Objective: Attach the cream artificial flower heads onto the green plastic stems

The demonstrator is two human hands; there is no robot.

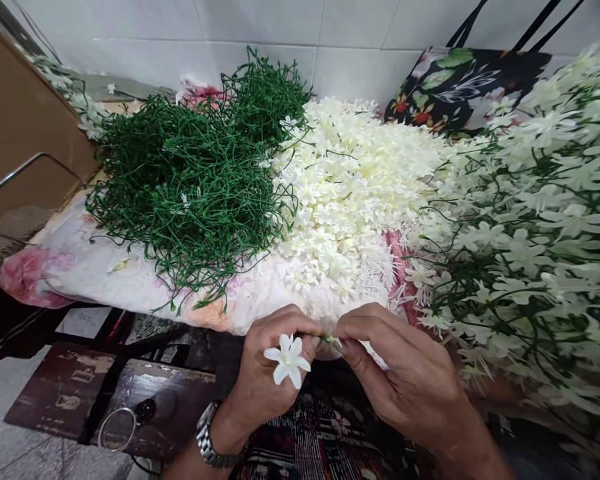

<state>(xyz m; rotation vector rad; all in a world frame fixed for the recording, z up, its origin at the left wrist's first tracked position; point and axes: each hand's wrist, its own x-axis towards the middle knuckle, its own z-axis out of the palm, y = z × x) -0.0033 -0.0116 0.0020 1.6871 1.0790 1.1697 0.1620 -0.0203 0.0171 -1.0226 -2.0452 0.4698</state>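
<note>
My left hand [267, 373], with a metal watch [211, 440] on the wrist, pinches a thin green stem that carries a white plastic flower [289, 359]. My right hand [405, 373] meets it fingertip to fingertip and pinches the same stem [329, 339] with a small white piece at its end. Both hands hover at the near edge of a floral cloth [80, 263]. On the cloth lie a tangled pile of bare green stems [190, 173] and a heap of loose white flower heads [350, 187].
A big mass of assembled white flower sprays [540, 220] fills the right side. A dark floral bag [460, 83] leans on the white tiled wall behind. A brown cardboard panel [20, 113] stands at left. Below are a dark board [95, 393] and a metal ring [116, 430].
</note>
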